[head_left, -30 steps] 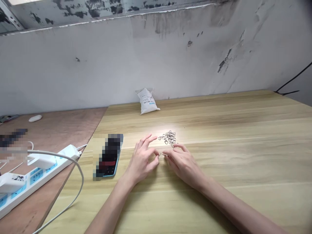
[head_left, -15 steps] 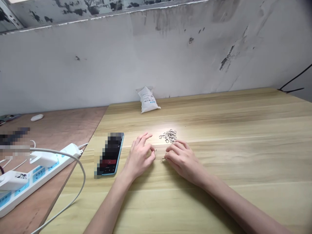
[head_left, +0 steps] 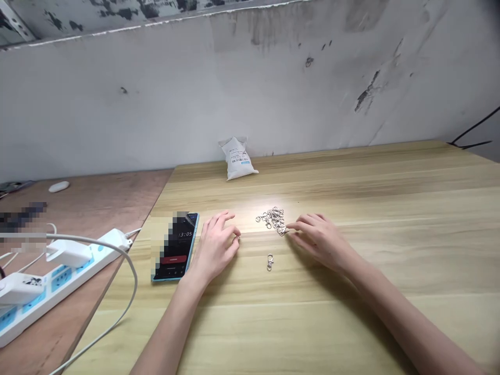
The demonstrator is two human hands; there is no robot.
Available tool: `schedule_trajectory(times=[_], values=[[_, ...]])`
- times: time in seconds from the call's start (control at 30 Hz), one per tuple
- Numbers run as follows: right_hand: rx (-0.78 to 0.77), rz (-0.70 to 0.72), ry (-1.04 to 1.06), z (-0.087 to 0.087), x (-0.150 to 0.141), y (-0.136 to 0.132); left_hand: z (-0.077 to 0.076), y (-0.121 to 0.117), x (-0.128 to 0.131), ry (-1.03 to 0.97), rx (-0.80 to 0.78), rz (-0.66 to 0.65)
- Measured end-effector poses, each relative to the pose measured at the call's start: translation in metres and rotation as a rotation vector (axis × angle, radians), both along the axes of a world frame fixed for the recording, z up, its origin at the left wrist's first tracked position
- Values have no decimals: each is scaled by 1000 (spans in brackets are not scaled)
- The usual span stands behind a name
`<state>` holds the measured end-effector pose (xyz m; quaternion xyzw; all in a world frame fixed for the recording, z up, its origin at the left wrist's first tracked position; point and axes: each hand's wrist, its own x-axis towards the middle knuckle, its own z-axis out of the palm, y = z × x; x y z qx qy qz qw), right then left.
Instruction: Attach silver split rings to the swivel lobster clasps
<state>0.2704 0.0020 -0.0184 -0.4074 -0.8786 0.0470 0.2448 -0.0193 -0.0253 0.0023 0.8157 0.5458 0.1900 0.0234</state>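
Note:
A single silver swivel clasp (head_left: 270, 262) lies by itself on the light wooden table, between my two hands. Behind it is a small heap of similar metal clasps (head_left: 274, 216). My right hand (head_left: 318, 239) reaches in from the right, index fingertip at the heap's near right edge, touching a clasp there; thumb and fingers are slightly apart. On the left, my left hand (head_left: 216, 245) rests above the table with thumb and index fingertip pinched together. A tiny light spot shows at that pinch, too small to make out.
A phone (head_left: 177, 250) with a lit timer screen lies left of my left hand. Against the wall stands a white plastic packet (head_left: 238, 160). A power strip (head_left: 62, 278) with plugs and a looping white cable (head_left: 135, 286) occupies the left side.
The clasp that was at my right fingertips now lies on the table. My right hand has moved right and away to the heap's edge; my left hand has drawn back slightly left.

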Motion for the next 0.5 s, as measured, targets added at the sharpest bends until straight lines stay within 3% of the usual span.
schedule_trajectory(times=[0.17, 0.5], values=[[24, -56, -73, -6, -13, -1, -1, -2, 5, -32, 9, -23], [-59, 43, 53, -6, -38, -16, -11, -10, 27, -124, -5, -154]])
